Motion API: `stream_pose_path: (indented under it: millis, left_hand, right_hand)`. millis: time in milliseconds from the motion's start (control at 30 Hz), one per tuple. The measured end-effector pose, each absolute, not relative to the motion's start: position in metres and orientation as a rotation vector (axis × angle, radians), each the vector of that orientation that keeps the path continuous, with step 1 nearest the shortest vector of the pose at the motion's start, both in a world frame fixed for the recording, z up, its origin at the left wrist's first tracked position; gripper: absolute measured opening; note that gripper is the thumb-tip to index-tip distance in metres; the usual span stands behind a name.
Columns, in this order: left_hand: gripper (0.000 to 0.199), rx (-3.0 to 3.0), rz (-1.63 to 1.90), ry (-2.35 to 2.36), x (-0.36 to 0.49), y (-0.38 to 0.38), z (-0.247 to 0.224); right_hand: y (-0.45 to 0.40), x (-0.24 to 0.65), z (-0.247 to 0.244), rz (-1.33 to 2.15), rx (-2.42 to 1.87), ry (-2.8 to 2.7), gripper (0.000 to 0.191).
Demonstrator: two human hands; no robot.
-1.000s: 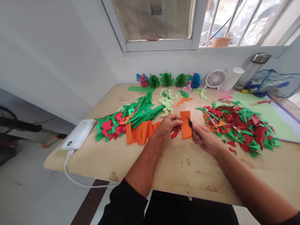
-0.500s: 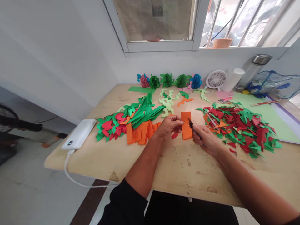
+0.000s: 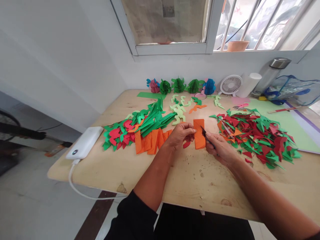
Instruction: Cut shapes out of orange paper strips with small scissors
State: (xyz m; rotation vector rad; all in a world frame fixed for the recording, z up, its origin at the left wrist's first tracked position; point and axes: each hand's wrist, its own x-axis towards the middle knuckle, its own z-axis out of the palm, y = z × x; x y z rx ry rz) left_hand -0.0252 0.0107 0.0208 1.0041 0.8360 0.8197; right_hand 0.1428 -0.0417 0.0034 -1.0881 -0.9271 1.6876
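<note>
Between thumb and fingers, my left hand (image 3: 183, 134) pinches the left edge of a folded orange paper strip (image 3: 199, 141). My right hand (image 3: 220, 148) is closed around dark-handled scissors (image 3: 203, 132), whose blades meet the strip's right edge, where a curved notch shows. A red paper piece (image 3: 186, 144) lies just beneath my left fingers. Left of that hand are folded orange strips (image 3: 151, 142), long green strips (image 3: 160, 120) and a pile of red and green cut shapes (image 3: 116, 135). To the right spreads a heap of red and green scraps (image 3: 265, 141).
Folded paper figures (image 3: 178, 86) line the wall, beside a small white fan (image 3: 231, 85) and a steel-capped bottle (image 3: 271, 75). Pale green cutouts (image 3: 178, 111) lie mid-table. A white power bank (image 3: 84, 143) with a cable sits at the left edge. A clear pouch (image 3: 295, 88) is far right.
Almost nothing differs. Both hands, the orange strip and the scissors hold the same position; the whole view has shifted very slightly.
</note>
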Motion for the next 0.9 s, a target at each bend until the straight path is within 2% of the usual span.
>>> stream_pose_path:
  millis: [733,900]
  left_hand:
    - [0.017,1.039,0.823,0.779,-0.0264,0.0132,0.0177]
    - [0.017,1.043,0.829,0.769,-0.0262,0.0134,0.0169]
  right_hand:
    - [-0.0421,0.1424,0.0057,1.677,-1.074,-0.932,0.042]
    - [-0.0417,0.1414,0.0033,1.599,-1.121,-0.99,0.049]
